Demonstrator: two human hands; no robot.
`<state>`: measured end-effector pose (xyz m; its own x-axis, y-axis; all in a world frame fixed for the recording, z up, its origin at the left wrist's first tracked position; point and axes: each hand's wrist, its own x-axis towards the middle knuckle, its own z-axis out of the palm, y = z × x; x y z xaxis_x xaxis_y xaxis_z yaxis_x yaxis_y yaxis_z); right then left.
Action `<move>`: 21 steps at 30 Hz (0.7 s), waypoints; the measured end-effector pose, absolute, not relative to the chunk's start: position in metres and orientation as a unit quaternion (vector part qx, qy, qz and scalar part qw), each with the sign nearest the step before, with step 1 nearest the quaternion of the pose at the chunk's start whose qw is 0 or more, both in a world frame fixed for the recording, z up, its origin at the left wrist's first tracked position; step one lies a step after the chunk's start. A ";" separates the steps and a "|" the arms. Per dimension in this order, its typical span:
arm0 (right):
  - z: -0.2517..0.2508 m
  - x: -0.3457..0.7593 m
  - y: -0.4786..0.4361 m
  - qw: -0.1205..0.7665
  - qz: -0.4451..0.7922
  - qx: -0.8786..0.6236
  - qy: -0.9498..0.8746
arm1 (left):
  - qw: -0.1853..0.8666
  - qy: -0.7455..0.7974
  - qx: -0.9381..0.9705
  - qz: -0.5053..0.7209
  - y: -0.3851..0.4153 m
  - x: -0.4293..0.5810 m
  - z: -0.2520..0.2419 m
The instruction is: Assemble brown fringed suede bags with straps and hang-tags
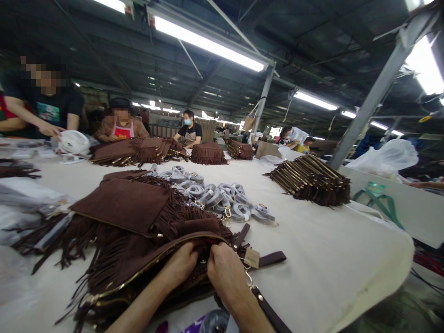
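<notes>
Stretching from near left to far right across the desk (312, 259), the brown bag (138, 256) gapes open; left hand (187, 257) curled inside its mouth, right hand (224, 261) bunched nearer the tag (252, 258). What either grips, I can't tell!

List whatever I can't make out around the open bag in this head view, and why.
Head view:
What the left hand and right hand have at their fingertips: hidden by the hands themselves and the open bag.
Any print on the tag: too small and blurred.
The whole of the purple item: cut off by the bottom edge.
The bag's depths: lost in shadow, behind the forearms.
</notes>
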<state>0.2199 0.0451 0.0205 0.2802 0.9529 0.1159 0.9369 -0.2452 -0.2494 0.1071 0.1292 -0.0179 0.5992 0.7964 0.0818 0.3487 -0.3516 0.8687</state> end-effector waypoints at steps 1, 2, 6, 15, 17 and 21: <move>0.019 0.220 0.046 0.143 0.032 -0.788 -0.598 | 0.437 0.366 0.781 0.257 0.129 0.107 -0.019; 0.018 0.221 0.047 0.151 0.035 -0.786 -0.598 | 0.437 0.366 0.780 0.258 0.129 0.107 -0.019; 0.013 0.224 0.052 0.173 0.043 -0.772 -0.611 | 0.425 0.368 0.786 0.258 0.127 0.105 -0.015; 0.019 0.247 0.028 0.304 0.084 -0.628 -0.711 | 0.230 0.361 0.879 0.209 0.112 0.094 0.026; 0.020 0.258 0.019 0.345 0.087 -0.569 -0.741 | 0.196 0.372 0.887 0.192 0.110 0.092 0.035; 0.011 0.269 0.013 0.407 0.100 -0.564 -0.712 | 0.197 0.389 0.884 0.169 0.108 0.094 0.038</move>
<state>0.2695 0.0132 0.0110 -0.0328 0.8841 0.4662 0.7213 0.3438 -0.6013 0.0937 0.1081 0.0376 0.6405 0.7540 0.1458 0.6203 -0.6199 0.4807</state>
